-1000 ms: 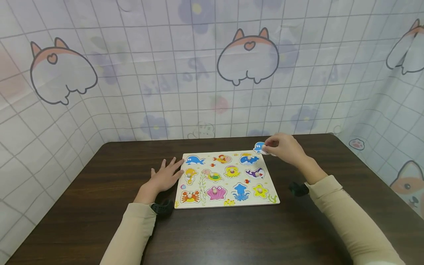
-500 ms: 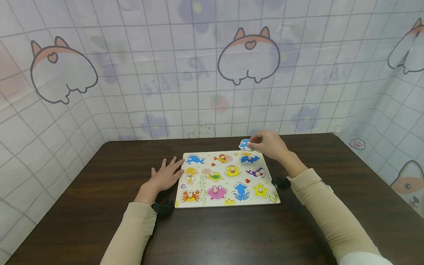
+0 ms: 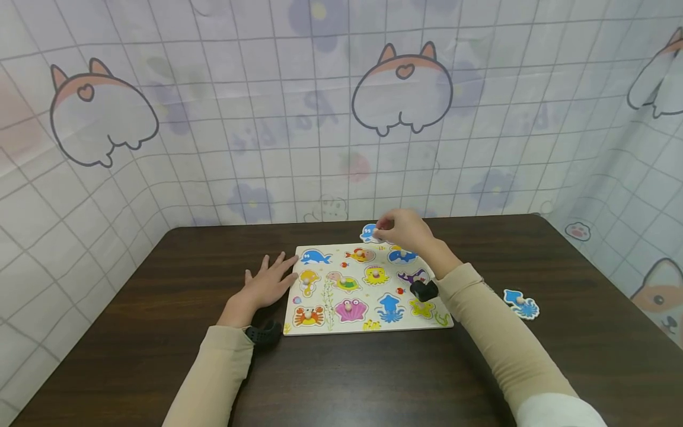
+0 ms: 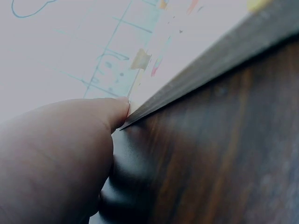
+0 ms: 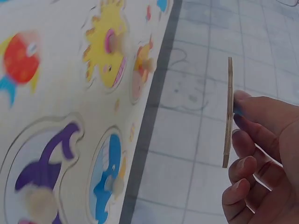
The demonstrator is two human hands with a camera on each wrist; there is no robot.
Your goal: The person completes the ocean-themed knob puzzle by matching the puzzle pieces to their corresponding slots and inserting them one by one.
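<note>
My right hand (image 3: 408,230) pinches a thin blue sea-animal puzzle piece (image 3: 368,232), held beyond the board's far edge. In the right wrist view the piece (image 5: 229,116) is edge-on, thumb and forefinger at its back and the other fingers curled. On the dark table lies the pale peg puzzle board (image 3: 332,330). My left hand (image 3: 264,287) lies with fingers spread at the board's left edge, fingertips right at its side. The whale (image 3: 316,257) at the upper left and the squid (image 3: 390,308) show no knob, while the crab (image 3: 309,316), shell and others carry knobs.
A loose blue squid piece (image 3: 522,305) lies on the table (image 3: 373,379) right of the board, beside my right forearm. Behind the table hangs a white gridded cloth (image 3: 320,160) with corgi drawings. A black wrist device (image 3: 424,290) overlaps the board's right side in the head view.
My right hand has carried the blue puzzle piece leftward along the board's far edge. The squid piece on the right has come into view from behind the forearm. The left hand stays put.
</note>
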